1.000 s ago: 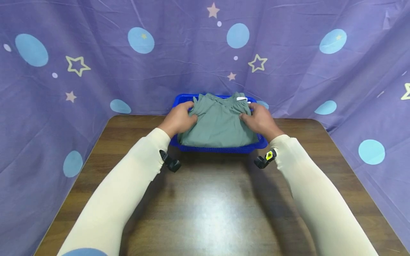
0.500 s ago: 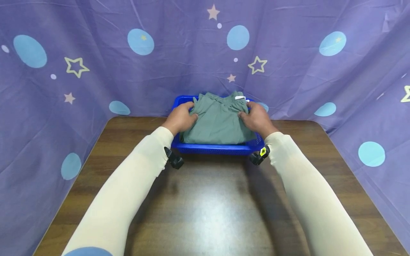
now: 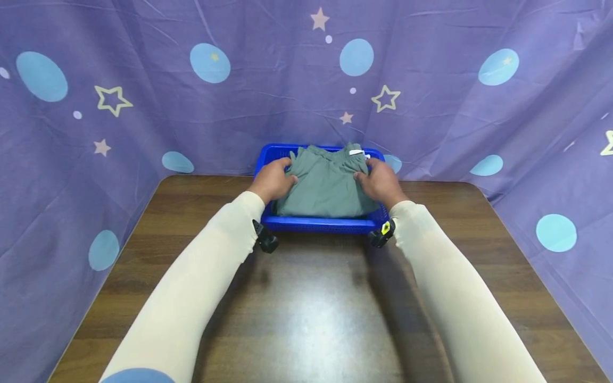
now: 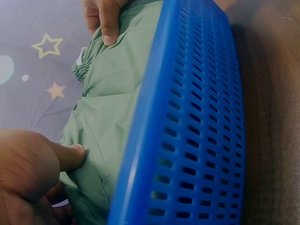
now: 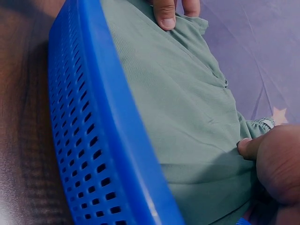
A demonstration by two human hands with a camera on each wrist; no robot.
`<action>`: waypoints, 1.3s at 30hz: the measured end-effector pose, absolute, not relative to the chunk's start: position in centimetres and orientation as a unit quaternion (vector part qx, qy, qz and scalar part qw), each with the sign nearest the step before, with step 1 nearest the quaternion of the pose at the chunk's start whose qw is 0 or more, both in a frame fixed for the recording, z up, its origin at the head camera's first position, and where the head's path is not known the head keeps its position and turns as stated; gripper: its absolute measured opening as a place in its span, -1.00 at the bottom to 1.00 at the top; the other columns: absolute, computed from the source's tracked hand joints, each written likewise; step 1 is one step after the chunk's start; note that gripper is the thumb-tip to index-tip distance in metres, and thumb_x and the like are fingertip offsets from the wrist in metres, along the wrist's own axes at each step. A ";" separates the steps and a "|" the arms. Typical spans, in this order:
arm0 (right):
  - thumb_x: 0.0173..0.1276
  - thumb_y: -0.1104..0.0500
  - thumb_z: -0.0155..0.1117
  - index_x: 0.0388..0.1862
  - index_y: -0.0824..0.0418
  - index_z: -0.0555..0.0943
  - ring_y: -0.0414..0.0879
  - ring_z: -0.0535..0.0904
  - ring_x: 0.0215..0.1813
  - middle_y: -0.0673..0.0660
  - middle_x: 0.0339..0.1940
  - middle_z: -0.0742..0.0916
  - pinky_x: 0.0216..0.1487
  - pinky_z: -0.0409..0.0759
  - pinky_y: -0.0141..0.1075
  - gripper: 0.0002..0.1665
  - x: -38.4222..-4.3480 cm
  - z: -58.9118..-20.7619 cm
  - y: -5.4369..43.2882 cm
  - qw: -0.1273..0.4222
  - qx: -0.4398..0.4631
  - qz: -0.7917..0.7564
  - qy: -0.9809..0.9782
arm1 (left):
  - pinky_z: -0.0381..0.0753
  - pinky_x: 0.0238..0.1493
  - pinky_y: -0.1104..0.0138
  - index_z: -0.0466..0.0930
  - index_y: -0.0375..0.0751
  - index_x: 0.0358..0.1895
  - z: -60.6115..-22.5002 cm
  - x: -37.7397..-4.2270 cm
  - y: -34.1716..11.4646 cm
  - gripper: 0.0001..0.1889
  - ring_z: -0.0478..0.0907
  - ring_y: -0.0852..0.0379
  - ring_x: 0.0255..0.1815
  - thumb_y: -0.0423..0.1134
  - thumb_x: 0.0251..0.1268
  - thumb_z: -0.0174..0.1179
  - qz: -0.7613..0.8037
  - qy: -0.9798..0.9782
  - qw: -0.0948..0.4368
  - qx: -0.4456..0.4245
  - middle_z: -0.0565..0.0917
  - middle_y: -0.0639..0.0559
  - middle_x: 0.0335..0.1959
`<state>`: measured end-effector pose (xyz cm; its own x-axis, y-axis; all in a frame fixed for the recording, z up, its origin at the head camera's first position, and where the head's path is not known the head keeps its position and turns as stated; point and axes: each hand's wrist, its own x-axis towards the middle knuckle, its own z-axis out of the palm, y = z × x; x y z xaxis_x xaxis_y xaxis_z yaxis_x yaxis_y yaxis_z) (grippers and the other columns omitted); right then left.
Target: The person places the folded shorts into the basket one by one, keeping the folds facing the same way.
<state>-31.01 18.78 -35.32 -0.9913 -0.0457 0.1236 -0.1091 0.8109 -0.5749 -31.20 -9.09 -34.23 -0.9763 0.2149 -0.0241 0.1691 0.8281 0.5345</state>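
Folded grey-green elastic-waist pants (image 3: 325, 183) lie inside a blue plastic basket (image 3: 321, 223), with the gathered waistband toward the back. A white tag (image 3: 356, 152) shows at the waistband's right end. My left hand (image 3: 273, 180) pinches the left side of the pants, thumb on top and fingers underneath. On the opposite side, my right hand (image 3: 380, 182) grips them the same way. In the left wrist view, the left thumb (image 4: 72, 157) presses the cloth behind the basket's rim. The right thumb (image 5: 248, 147) presses it in the right wrist view. The fingers beneath are mostly hidden.
The basket stands at the back of a brown wooden table (image 3: 306, 298), close to a purple curtain (image 3: 287, 80) with stars and blue dots. Small black wrist cameras (image 3: 266, 238) hang by the basket's front corners. Slotted holes cover the basket's front wall.
The pants have sunk lower into the basket, and their front edge now lies behind the front rim instead of over it. Both hands have moved slightly inward while keeping hold.
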 end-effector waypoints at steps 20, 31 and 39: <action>0.45 0.07 0.31 0.37 0.42 0.45 0.29 0.48 0.37 0.38 0.34 0.58 0.39 0.36 0.02 -0.34 -31.0 -38.0 18.3 0.016 0.024 0.268 -0.963 | 0.42 0.28 -0.08 0.45 -0.10 0.43 -36.7 -31.3 -8.7 -0.45 0.42 -0.22 0.39 -0.10 0.43 0.28 0.240 0.967 0.050 0.072 0.53 -0.15 0.38; 0.45 0.09 0.32 0.25 0.41 0.50 0.31 0.56 0.24 0.40 0.17 0.66 0.29 0.43 0.08 -0.46 -30.7 -38.9 18.0 0.018 0.018 0.276 -0.961 | 0.51 0.14 -0.07 0.53 -0.12 0.29 -37.9 -31.3 -8.3 -0.55 0.55 -0.19 0.22 -0.13 0.40 0.32 0.247 0.967 0.043 0.053 0.63 -0.13 0.24; 0.44 0.09 0.33 0.28 0.48 0.46 0.34 0.55 0.25 0.45 0.16 0.64 0.30 0.43 0.09 -0.38 -30.6 -39.0 17.9 -0.017 0.033 0.233 -0.972 | 0.53 0.12 -0.09 0.53 -0.17 0.30 -37.9 -30.9 -8.0 -0.51 0.57 -0.20 0.19 -0.15 0.34 0.32 0.218 0.973 0.066 0.036 0.62 -0.19 0.24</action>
